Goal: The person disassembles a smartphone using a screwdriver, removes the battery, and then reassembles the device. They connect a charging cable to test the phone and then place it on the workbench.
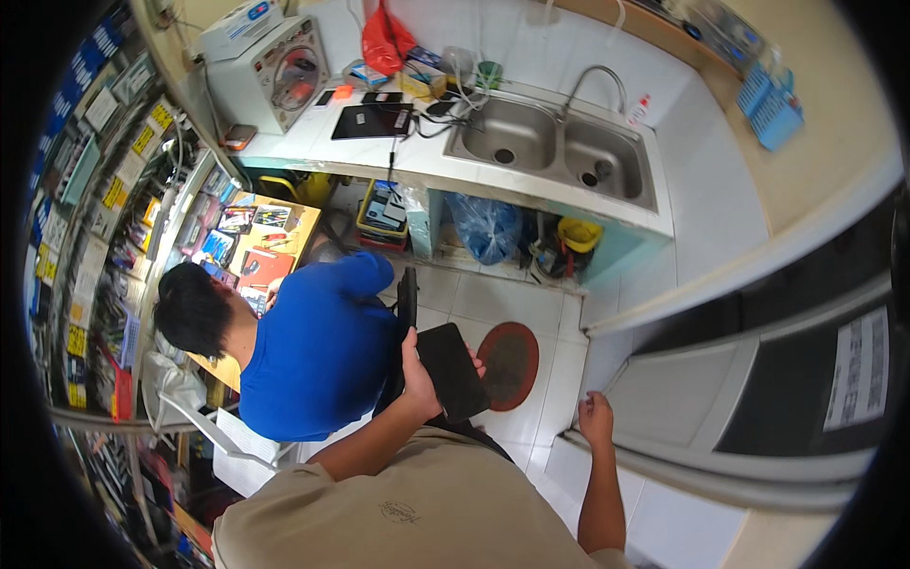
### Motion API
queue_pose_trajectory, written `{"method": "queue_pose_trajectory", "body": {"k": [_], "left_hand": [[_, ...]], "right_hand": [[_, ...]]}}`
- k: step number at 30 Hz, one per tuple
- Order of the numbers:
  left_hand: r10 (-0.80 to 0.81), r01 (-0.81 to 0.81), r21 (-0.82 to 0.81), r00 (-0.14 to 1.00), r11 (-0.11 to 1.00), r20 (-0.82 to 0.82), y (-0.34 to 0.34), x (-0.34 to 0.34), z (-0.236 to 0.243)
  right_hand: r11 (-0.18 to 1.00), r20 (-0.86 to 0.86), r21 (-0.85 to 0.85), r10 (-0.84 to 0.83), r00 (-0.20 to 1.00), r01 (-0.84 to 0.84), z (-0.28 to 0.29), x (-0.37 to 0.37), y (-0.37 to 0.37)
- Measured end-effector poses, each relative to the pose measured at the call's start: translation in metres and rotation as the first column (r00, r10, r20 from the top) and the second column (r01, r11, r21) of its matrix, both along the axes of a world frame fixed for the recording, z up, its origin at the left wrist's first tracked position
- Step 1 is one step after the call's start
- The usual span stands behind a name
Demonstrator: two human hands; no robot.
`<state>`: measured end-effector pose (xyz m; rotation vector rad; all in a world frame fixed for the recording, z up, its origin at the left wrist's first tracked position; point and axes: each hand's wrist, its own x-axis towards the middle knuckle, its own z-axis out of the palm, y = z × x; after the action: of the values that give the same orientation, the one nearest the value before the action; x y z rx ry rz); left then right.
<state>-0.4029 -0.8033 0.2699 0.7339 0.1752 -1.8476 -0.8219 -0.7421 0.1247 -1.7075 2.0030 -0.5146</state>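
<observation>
Head view, centre: left hand (418,382), fingers wrapped, gripped a black phone (452,373); slackening could have dropped it! Right hand (596,420), lower right, hung half-curled, seemingly empty.

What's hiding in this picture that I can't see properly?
All in the head view:
- Most fingers of the left hand: behind the phone.
- Anything small inside the right hand: its curled fingers cover it.
- What's in the red bag: the bag itself hides it.
- The far ends of the shelves: cut off by the picture's dark round edge.
</observation>
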Motion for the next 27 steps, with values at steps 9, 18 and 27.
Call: {"method": "queue_pose_trajectory", "body": {"k": [9, 18, 27], "left_hand": [[0.418, -0.418, -0.011, 0.908, 0.908, -0.013, -0.109, 0.031, -0.003], [0.847, -0.830, -0.170, 0.524, 0.532, 0.090, -0.133, 0.058, 0.046], [0.946, -0.989, -0.137, -0.089, -0.048, 0.310, -0.160, 0.034, 0.071]], "right_hand": [[0.947, 0.503, 0.316, -0.121, 0.856, -0.051, -0.057, 0.080, -0.237], [0.323, 0.138, 0.070, 0.934, 0.330, -0.944, -0.016, 0.340, -0.422], [-0.410, -0.694, 0.589, 0.185, -0.696, -0.697, -0.083, 0.591, -0.601]]}}
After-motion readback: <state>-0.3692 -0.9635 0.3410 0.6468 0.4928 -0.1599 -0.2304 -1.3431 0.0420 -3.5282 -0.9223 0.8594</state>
